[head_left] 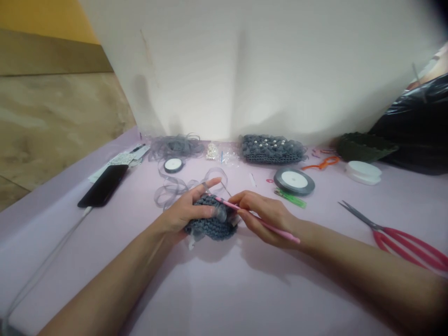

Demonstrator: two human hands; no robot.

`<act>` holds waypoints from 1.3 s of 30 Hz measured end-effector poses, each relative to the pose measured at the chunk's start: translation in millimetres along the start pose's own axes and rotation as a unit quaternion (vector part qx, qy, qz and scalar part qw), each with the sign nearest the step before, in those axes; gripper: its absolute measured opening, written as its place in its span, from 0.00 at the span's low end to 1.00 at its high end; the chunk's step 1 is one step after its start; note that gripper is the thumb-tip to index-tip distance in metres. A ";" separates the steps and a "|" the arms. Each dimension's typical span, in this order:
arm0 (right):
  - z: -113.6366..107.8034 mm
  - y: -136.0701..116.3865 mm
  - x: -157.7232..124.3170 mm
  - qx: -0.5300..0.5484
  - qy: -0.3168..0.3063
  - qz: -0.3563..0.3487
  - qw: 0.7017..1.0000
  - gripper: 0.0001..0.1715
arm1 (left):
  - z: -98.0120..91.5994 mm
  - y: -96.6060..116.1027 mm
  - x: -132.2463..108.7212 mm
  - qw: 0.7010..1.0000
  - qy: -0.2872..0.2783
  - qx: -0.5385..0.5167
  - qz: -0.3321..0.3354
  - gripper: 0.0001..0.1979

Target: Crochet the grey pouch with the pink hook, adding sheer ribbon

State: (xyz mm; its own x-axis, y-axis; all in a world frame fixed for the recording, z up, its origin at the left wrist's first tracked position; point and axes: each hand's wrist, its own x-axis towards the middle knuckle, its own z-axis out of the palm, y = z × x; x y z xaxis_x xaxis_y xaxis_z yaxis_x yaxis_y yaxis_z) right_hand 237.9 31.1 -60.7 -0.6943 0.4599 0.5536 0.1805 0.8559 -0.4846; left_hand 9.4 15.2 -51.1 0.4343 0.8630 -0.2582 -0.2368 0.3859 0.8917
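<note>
We cannot read the small writing on the papers [121, 159]. The lilac tabletop [217, 289] runs back to the white wall [196, 70] and spreads between our forearms [122, 275]. Our left hand [182, 212] clamps the grey crochet piece [213, 228] mid-table, index finger raised apart; our right hand [268, 214] pinches the pink hook [280, 231], its tip at the piece.

Paper [121, 159] with writing, blurred, none readable

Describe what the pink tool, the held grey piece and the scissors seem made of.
Pink tool: probably plastic, smooth and evenly coloured. Held grey piece: apparently thick matte yarn, with looped stitches showing; fibre unclear. Scissors: likely metal blades, dull grey; red handles, perhaps plastic, smooth-looking.
</note>
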 end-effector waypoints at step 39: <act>-13.4 -4.1 8.6 0.427 -0.034 0.198 0.881 0.14 | -12.5 -1.7 0.5 0.995 -0.098 0.015 -0.009 0.31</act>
State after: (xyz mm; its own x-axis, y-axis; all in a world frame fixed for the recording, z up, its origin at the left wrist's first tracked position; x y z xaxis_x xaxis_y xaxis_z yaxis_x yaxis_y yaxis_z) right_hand 240.5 34.7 -44.9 -0.7403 0.6424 0.1979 -0.1520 0.1268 -0.9802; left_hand -0.9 19.1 -57.3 0.5997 0.7750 -0.1992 -0.2026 0.3879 0.8991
